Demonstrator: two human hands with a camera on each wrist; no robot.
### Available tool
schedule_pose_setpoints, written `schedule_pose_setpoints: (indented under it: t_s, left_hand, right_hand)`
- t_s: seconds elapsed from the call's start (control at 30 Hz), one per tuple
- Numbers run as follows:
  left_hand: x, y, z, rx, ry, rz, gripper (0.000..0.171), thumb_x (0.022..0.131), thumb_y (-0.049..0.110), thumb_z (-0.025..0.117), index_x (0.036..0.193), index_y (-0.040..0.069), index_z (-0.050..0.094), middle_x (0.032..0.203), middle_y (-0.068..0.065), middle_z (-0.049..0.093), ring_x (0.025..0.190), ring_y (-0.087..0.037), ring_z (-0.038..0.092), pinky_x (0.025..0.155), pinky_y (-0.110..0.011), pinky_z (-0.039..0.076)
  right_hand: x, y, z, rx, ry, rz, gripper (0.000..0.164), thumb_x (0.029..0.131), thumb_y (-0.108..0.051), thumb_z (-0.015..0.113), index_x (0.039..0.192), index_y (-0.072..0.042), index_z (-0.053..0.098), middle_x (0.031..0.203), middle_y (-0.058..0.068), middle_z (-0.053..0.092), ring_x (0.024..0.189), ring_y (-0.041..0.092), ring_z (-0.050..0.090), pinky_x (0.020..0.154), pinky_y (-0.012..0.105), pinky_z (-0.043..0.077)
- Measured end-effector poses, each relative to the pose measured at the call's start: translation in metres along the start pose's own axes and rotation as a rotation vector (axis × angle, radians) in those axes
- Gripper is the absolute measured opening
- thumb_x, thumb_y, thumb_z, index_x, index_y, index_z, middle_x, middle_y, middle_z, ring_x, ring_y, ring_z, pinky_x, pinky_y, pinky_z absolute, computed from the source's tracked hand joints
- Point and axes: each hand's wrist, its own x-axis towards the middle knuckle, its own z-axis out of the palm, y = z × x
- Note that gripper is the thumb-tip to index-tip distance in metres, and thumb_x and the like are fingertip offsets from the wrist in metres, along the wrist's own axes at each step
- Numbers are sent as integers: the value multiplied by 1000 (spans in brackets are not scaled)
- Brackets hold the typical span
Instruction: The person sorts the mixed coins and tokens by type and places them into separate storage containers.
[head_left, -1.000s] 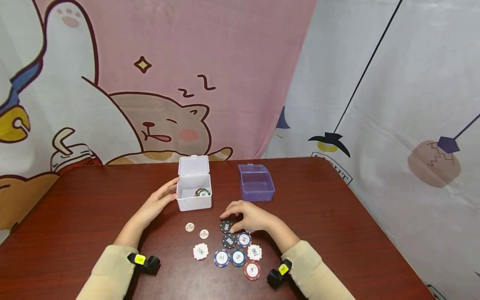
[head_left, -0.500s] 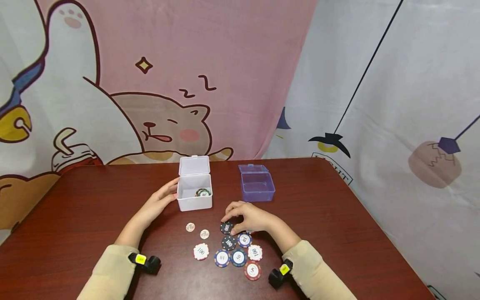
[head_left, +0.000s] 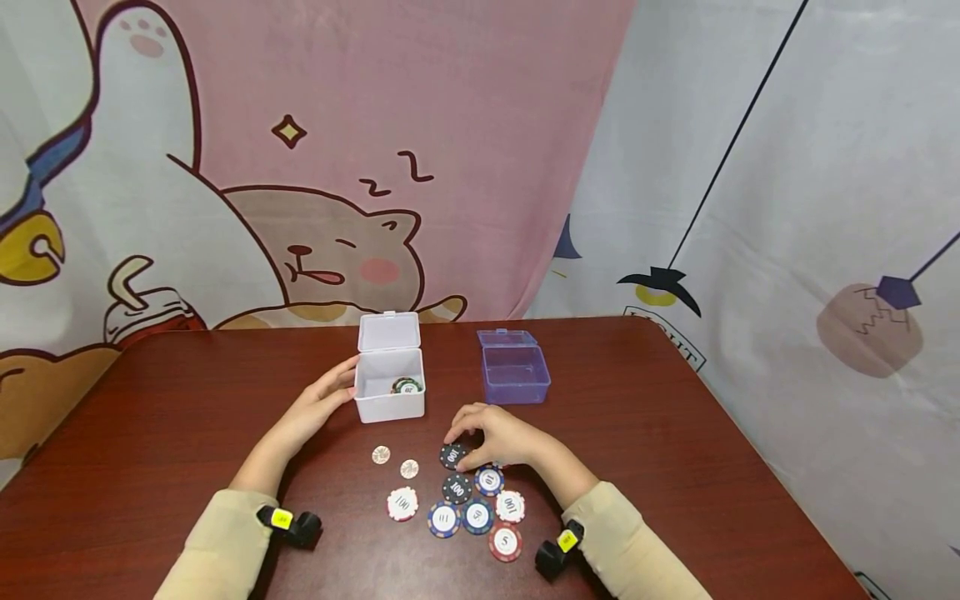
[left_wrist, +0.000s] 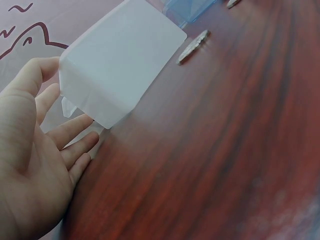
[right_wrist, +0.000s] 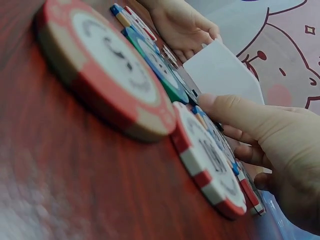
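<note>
In the head view my left hand (head_left: pixel 318 406) rests against the left side of the open white box (head_left: pixel 392 408), its fingers extended. Thumb and fingers touch the box wall (left_wrist: pixel 120 60) in the left wrist view. Several green-edged poker chips (head_left: pixel 407 386) lie inside. The thumb and fingers of my right hand (head_left: pixel 506 435) pinch a black poker chip (head_left: pixel 452 455) by its edges, low over the table. Just below it is another black chip (head_left: pixel 457 489) marked 100. The right wrist view mostly hides the held chip behind other chips and the thumb.
A purple box (head_left: pixel 515 392), lid up, stands right of the white one. Blue chips (head_left: pixel 444 518), a red chip (head_left: pixel 505 542) and a red-and-white chip (head_left: pixel 510 506) lie before the right hand. Two small coins (head_left: pixel 381 455) and another white chip (head_left: pixel 402 503) lie further left.
The right thumb has drawn in toward the upper black chip, and the lower black chip has slid slightly toward the person. The left hand and both boxes stay put.
</note>
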Motion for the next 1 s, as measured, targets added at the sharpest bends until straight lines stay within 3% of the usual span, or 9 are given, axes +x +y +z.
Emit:
schedule_pose_setpoints:
  t_s: [0.3, 0.7, 1.0]
  left_hand:
    - [0, 0, -1, 0, 1, 0, 56, 98, 14, 52, 150, 10, 31, 144, -25, 39, 130, -40, 36, 103, -59, 24]
    - [0, 0, -1, 8, 3, -14, 56, 98, 16, 52, 150, 12, 31, 144, -24, 40, 130, -39, 36, 103, -59, 23]
    - [1, 0, -1, 2, 2, -5, 55, 98, 15, 52, 150, 11, 32, 144, -25, 39, 130, -40, 36, 103, -59, 23]
  right_hand:
    - [1, -1, 0, -4, 43, 7, 32, 73, -21, 85, 102, -18, 73, 93, -13, 63, 86, 8, 52, 77, 25, 44]
    - [6, -4, -1, -9, 136, 19, 32, 72, -19, 84, 103, -17, 73, 94, -14, 62, 90, 9, 51, 79, 27, 44]
    - [15, -8, -4, -26, 207, -13, 33, 70, -18, 84, 101, -16, 73, 91, -12, 63, 88, 9, 50, 77, 27, 43]
